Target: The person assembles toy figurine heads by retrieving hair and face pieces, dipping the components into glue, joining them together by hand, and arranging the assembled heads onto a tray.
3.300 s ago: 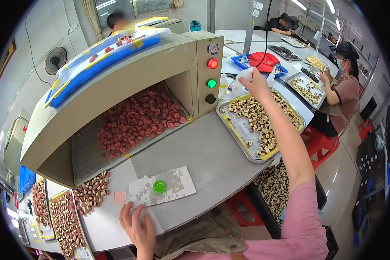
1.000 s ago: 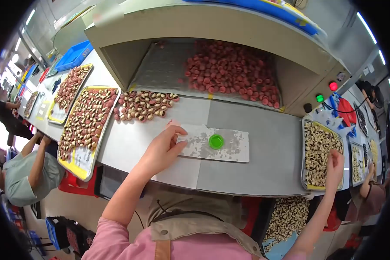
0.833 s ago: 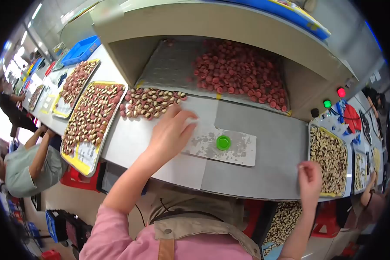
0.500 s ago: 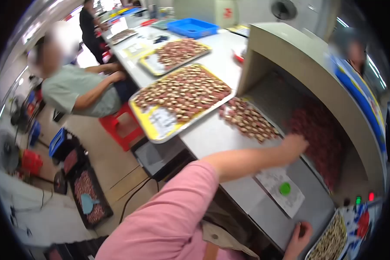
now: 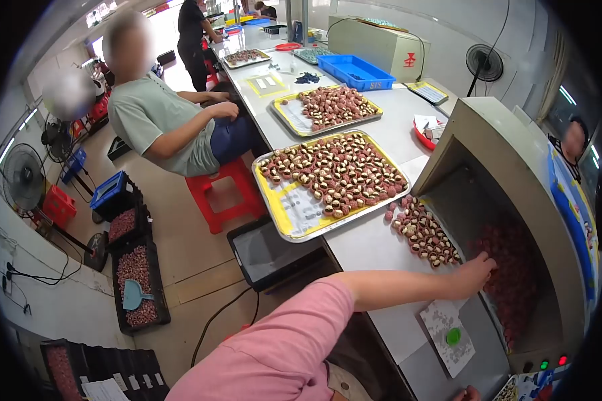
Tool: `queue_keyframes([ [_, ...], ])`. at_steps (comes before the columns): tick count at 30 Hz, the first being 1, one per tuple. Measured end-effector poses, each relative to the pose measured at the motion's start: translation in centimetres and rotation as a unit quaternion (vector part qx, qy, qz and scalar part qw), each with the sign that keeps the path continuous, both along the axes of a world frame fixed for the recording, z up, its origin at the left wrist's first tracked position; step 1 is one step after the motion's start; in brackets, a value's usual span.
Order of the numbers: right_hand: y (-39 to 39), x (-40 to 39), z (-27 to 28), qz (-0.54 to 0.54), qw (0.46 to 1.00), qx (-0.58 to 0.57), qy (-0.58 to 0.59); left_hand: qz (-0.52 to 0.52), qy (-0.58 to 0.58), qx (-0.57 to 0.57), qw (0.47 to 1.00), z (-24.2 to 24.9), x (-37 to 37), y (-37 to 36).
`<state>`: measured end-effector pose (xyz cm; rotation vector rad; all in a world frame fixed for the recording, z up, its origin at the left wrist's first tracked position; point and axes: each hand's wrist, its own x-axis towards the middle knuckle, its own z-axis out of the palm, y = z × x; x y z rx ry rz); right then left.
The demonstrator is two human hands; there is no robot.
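My left hand (image 5: 476,270) reaches out from a pink sleeve to the mouth of the beige hooded machine (image 5: 508,154). Its fingertips touch the edge of the heap of red round pieces (image 5: 518,267) inside. A loose pile of red-and-cream pieces (image 5: 424,234) lies on the table just left of the hand. Below the hand sits a worn white card (image 5: 441,321) with a small green cap (image 5: 453,336) on it. Only a sliver of my right hand (image 5: 466,394) shows at the bottom edge, by the corner of a tray.
A yellow-rimmed tray (image 5: 284,210) of red-and-cream pieces lies on the long table, with another tray (image 5: 287,113) and a blue bin (image 5: 354,70) behind it. A person in a green shirt (image 5: 157,123) sits on a red stool (image 5: 217,190). Crates of pieces (image 5: 137,274) stand on the floor.
My view has swung left along the table. My left hand left the white card and stretched to the red pieces in the machine. My right hand dropped to the bottom edge.
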<state>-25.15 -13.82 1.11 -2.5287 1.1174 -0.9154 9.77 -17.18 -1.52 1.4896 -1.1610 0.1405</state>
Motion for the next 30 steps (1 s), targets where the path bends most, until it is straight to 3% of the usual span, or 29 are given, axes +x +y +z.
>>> queue_keyframes([
  [1,0.0,0.2,0.4,0.009,1.000,-0.006,-0.002,-0.034,0.038,-0.053,0.997,0.3,0.1,1.1],
  [4,-0.1,-0.1,0.7,0.044,0.999,-0.015,0.003,-0.248,0.233,0.039,0.940,3.1,0.5,7.3],
  [7,-0.2,-0.2,1.6,0.041,0.997,0.024,0.063,-0.322,0.448,0.088,0.829,5.9,-1.3,14.0],
  [10,-0.1,0.5,3.5,-0.004,0.986,0.086,0.144,-0.388,0.528,0.089,0.750,6.0,-3.8,18.1],
  [12,-2.7,-1.9,0.3,0.027,0.990,0.132,0.049,-0.394,0.570,0.082,0.716,5.5,-5.2,19.4],
  [14,-0.7,0.7,3.3,0.017,0.984,0.114,0.134,-0.385,0.579,0.142,0.705,5.0,-6.6,19.7],
  [16,-0.7,2.4,4.1,0.032,0.977,0.174,0.121,-0.372,0.555,0.187,0.720,5.3,-7.8,19.8],
  [17,-0.9,2.3,3.6,0.043,0.976,0.202,0.065,-0.389,0.601,0.163,0.679,5.4,-8.6,19.5],
  [19,-0.5,1.5,3.9,0.026,0.975,0.208,0.075,-0.409,0.652,0.141,0.623,5.4,-9.5,18.9],
  [27,0.2,0.2,5.0,0.037,0.965,0.252,0.068,-0.439,0.730,0.115,0.511,3.2,-9.3,18.5],
  [30,0.2,1.1,5.0,0.028,0.966,0.247,0.066,-0.421,0.751,0.112,0.496,2.6,-9.2,18.3],
])
